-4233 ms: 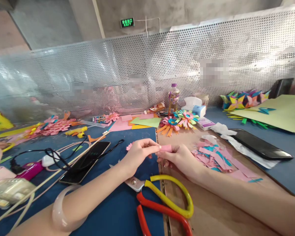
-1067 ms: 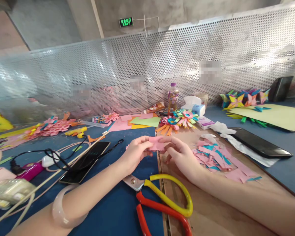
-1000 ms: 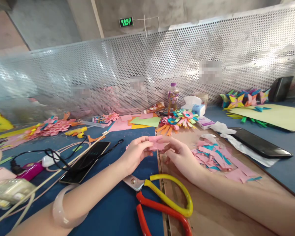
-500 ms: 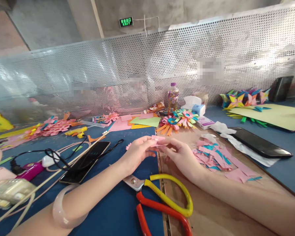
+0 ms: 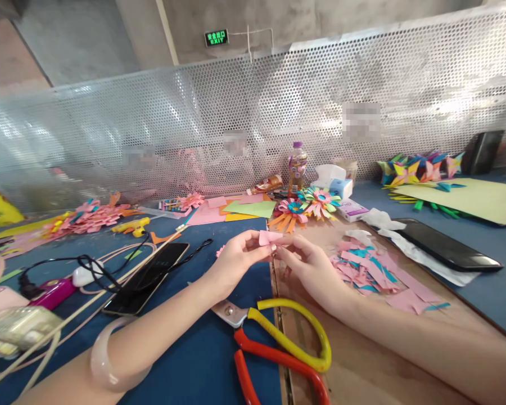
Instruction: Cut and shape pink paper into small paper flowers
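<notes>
My left hand (image 5: pixel 236 260) and my right hand (image 5: pixel 310 269) meet above the seam between the blue mat (image 5: pixel 194 360) and the brown board (image 5: pixel 362 360). Both pinch one small folded pink paper piece (image 5: pixel 268 237) between thumb and fingertips. A pale bangle (image 5: pixel 105 365) sits on my left wrist. Scissors (image 5: pixel 278 337) with yellow and red handles lie just below my hands. A heap of pink and blue paper scraps (image 5: pixel 371 273) lies to the right of my right hand.
A black phone (image 5: pixel 147 275) with cables lies left of my hands. Another black phone (image 5: pixel 444 250) rests on white tissue at right. Finished paper flowers (image 5: pixel 307 205), a bottle (image 5: pixel 297 169), coloured sheets (image 5: pixel 244 209) and a perforated metal screen (image 5: pixel 253 112) stand behind.
The pink paper was a roll, then opened to a flat square; it is now folded smaller and held slightly higher between both hands' fingertips.
</notes>
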The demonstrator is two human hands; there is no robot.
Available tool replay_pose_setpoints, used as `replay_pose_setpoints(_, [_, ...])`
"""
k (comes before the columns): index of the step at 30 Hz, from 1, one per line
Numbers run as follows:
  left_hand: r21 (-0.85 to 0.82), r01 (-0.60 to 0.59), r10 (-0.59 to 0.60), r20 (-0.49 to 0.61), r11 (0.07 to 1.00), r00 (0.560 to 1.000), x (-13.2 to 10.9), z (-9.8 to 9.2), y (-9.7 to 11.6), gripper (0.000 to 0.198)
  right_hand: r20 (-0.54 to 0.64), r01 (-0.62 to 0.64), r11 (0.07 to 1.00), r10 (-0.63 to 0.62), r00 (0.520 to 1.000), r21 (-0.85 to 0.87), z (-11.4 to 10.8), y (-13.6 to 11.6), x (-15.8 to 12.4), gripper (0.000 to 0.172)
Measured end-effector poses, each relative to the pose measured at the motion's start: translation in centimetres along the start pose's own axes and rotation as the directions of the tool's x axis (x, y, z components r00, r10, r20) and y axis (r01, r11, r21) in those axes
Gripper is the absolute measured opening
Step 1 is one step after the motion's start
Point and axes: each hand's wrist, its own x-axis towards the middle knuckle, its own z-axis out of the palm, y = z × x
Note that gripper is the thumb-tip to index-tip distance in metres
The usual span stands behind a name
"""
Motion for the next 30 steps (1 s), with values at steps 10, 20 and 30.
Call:
replay_pose_setpoints(10, [-0.023, 0.028, -0.028, -0.024, 0.999, 0.999, 0.0, 0.1, 0.3, 0.02, -0.043, -0.027, 0.999, 0.028, 0.999, 0.024, 0.0, 0.3, -0.1, 0.021])
replay_pose_setpoints(20, [-0.02, 0.043, -0.043, -0.038, 0.999, 0.998, -0.1, 0.0, 0.2, 0.021, -0.068, -0.08, 0.983, 0.092, 0.993, 0.166, 0.1, 1.0, 0.3, 0.032])
replay_pose_setpoints(30, [0.022, 0.069, -0.067, -0.061, 0.997, 0.996, -0.1, 0.1, 0.4, 0.022, -0.041, -0.121, 0.99, 0.124, 0.991, 0.079, -0.1, 0.8, 0.3, 0.03])
